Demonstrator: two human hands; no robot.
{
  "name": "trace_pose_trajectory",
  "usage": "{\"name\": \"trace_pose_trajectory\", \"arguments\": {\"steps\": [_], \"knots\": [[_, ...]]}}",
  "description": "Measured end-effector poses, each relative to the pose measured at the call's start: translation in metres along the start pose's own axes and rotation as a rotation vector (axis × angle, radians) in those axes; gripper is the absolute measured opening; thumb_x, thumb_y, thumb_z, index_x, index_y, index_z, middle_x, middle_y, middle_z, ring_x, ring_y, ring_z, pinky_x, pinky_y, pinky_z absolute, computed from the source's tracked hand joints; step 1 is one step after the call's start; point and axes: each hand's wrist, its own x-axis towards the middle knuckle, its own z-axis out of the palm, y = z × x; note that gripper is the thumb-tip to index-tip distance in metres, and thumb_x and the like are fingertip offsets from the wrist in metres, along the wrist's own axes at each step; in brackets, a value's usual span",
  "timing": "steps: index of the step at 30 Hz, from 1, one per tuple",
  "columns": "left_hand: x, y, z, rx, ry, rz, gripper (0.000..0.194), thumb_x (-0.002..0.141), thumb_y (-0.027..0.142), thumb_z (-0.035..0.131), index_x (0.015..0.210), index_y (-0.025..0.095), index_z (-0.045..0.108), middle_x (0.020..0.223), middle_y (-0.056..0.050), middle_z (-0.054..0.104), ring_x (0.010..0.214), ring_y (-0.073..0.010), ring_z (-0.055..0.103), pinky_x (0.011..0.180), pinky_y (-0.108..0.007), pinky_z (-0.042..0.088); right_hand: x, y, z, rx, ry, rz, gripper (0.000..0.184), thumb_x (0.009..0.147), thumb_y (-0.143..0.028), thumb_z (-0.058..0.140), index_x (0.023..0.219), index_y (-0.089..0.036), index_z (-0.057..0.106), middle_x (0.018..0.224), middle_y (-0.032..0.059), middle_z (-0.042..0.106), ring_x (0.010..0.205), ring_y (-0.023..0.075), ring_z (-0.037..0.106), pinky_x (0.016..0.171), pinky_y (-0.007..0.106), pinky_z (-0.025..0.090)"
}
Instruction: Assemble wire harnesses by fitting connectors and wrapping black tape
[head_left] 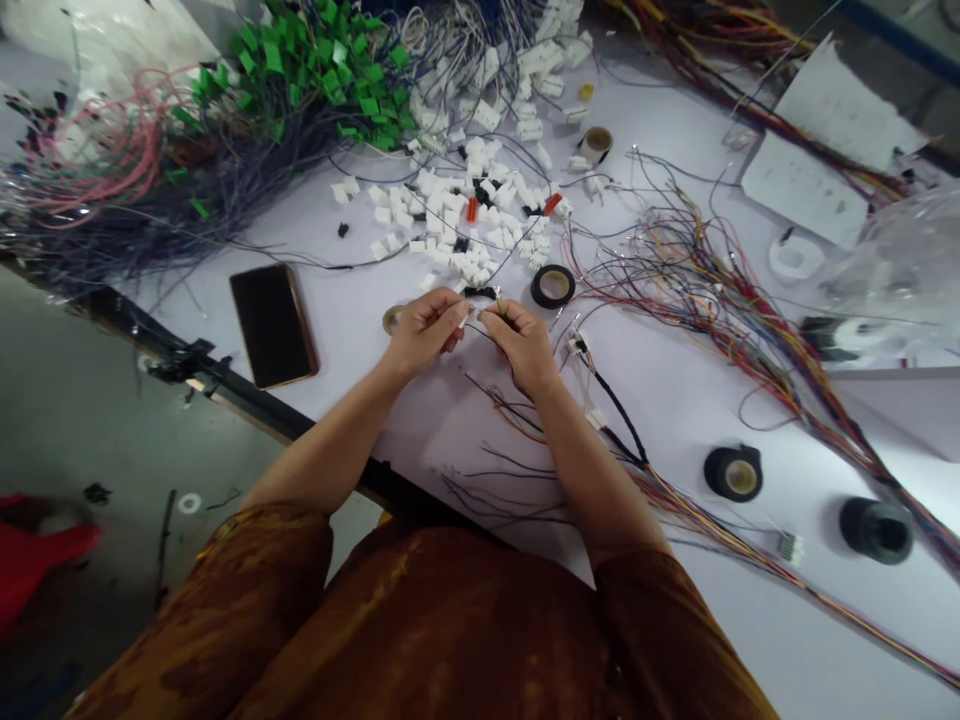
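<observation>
My left hand [424,330] and my right hand [521,345] meet over the white work table [360,330], fingertips close together. Between the left fingertips is a small white plastic connector [466,316], partly hidden by the fingers. My right fingers pinch thin wires [498,305], and dark wires [502,400] trail from under that hand toward me. A roll of black tape [553,286] lies just beyond my right hand. A small tape roll [392,320] sits partly behind my left hand. A heap of loose white connectors [457,215] lies farther ahead.
A black phone [274,325] lies left of my hands near the table edge. Bundles of green-tagged wires [315,80] and multicoloured wires [712,290] spread across the table. Black tape rolls [733,473] and papers [806,190] stand to the right.
</observation>
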Motion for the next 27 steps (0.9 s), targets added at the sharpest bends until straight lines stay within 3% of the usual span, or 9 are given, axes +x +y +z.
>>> {"name": "trace_pose_trajectory", "arguments": {"steps": [7,15,19,27], "knots": [[-0.001,0.0,0.001,-0.02,-0.034,-0.048,0.028,0.085,0.044,0.068,0.081,0.018,0.058,0.058,0.004,0.054,0.044,-0.005,0.047,0.041,-0.017,0.036,-0.001,-0.002,0.0,0.038,-0.006,-0.026,0.016,0.081,-0.031,0.066,0.073,-0.018,0.06,0.065,-0.0044,0.045,0.059,0.0073,0.035,0.056,0.024,0.03],[0.001,0.0,0.003,-0.109,-0.107,-0.021,0.028,0.082,0.043,0.072,0.086,0.018,0.061,0.065,0.004,0.056,0.047,-0.0047,0.049,0.043,-0.018,0.038,0.004,0.002,-0.003,0.165,-0.012,0.104,0.02,0.079,-0.036,0.07,0.075,-0.02,0.059,0.055,-0.0077,0.037,0.049,0.0059,0.025,0.047,0.026,0.017],[0.003,-0.007,0.002,-0.205,-0.118,-0.128,0.032,0.083,0.048,0.071,0.084,0.018,0.059,0.067,0.002,0.059,0.048,-0.0046,0.051,0.044,-0.018,0.039,0.005,0.003,-0.005,0.188,-0.013,0.12,0.022,0.077,-0.038,0.072,0.075,-0.02,0.059,0.056,-0.0076,0.039,0.048,0.0054,0.027,0.046,0.025,0.018],[0.003,-0.008,0.006,-0.178,-0.049,-0.184,0.034,0.087,0.05,0.065,0.078,0.018,0.055,0.062,0.003,0.057,0.041,-0.0044,0.048,0.038,-0.017,0.036,0.002,0.001,-0.004,0.142,-0.017,0.103,0.02,0.074,-0.035,0.071,0.077,-0.019,0.059,0.059,-0.0067,0.044,0.053,0.0062,0.033,0.049,0.023,0.023]]}}
